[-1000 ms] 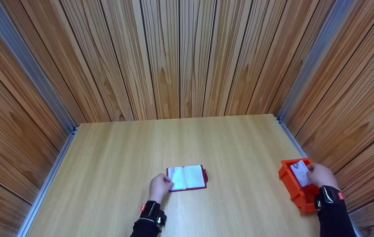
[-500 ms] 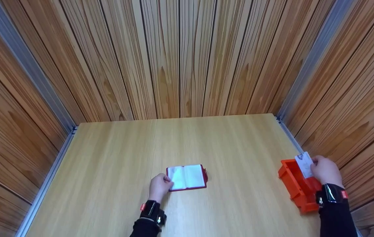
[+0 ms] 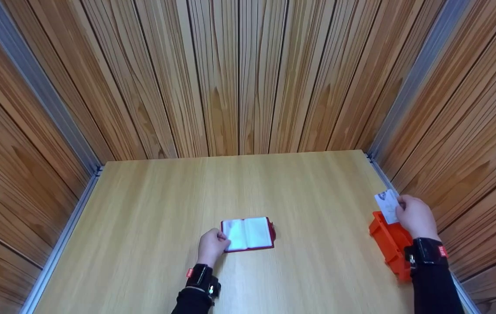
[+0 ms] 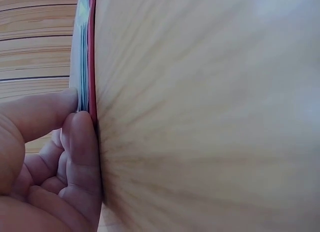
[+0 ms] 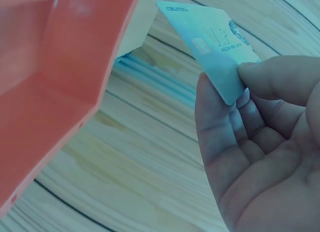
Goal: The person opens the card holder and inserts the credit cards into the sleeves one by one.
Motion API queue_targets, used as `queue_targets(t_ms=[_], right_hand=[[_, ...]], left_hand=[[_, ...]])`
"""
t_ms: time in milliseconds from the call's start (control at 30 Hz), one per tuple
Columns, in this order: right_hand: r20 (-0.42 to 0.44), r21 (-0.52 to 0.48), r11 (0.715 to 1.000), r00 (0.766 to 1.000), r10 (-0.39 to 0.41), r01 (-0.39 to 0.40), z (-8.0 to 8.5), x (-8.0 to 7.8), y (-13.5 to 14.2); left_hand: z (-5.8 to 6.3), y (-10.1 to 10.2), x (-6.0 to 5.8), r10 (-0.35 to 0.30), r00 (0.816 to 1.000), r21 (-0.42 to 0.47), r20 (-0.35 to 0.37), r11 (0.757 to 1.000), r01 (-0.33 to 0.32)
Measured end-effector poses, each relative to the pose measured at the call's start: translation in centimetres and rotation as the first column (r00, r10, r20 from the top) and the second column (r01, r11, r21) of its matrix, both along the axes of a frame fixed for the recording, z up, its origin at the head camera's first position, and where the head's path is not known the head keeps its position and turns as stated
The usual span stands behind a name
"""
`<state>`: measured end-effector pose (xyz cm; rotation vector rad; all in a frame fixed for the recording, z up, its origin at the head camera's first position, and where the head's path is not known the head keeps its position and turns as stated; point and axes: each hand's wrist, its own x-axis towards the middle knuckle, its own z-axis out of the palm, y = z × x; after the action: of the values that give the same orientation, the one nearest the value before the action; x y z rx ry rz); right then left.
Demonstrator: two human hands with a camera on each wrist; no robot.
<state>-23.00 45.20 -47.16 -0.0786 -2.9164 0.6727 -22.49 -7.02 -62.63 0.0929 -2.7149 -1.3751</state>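
A small red card holder [image 3: 257, 233] with clear sleeves lies spread open mid-table. My left hand [image 3: 213, 247] pinches its left edge; the left wrist view shows the thumb against the stacked sleeves [image 4: 83, 66] and a finger at the red cover [image 4: 91, 56]. At the right, my right hand [image 3: 418, 218] holds a pale card [image 3: 387, 206] by its edge between thumb and fingers. The right wrist view shows a chip and large letters on the card [image 5: 212, 39]. Below the card and hand stands an orange bin [image 3: 389, 250], partly hidden by the right hand and wrist.
The wooden table [image 3: 152, 196] is closed in by a back wall [image 3: 239, 78] and side walls of wood planks. A metal rail [image 3: 381, 170] runs along the table's right edge, close behind the bin.
The right hand has lifted the card up out of the orange bin, first rightward, then left and away toward the bin's far end. The left hand and card holder have stayed in place.
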Motion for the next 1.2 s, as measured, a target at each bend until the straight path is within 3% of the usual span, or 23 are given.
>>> queue_targets(t_ms=[600, 900, 1033, 1200], right_hand=[[0.040, -0.180, 0.983, 0.998, 0.042, -0.034, -0.5, -1.9, -5.1], [-0.045, -0.208, 0.976, 0.998, 0.053, -0.062, -2.0, -2.8, -7.8], [-0.045, -0.241, 0.968, 0.997, 0.057, -0.066, -2.8, -3.3, -9.2], [0.021, -0.300, 0.953, 0.998, 0.060, -0.051, -3.7, -3.7, -11.1]], left_hand=[[0.0, 0.0, -0.1, 0.014, 0.999, 0.015, 0.036, 1.000, -0.015], [-0.1, 0.0, -0.2, 0.012, 1.000, -0.007, 0.012, 1.000, -0.012], [0.0, 0.0, -0.2, 0.019, 1.000, -0.005, 0.022, 1.000, -0.018], [0.0, 0.0, -0.2, 0.022, 0.998, 0.017, 0.063, 1.000, -0.023]])
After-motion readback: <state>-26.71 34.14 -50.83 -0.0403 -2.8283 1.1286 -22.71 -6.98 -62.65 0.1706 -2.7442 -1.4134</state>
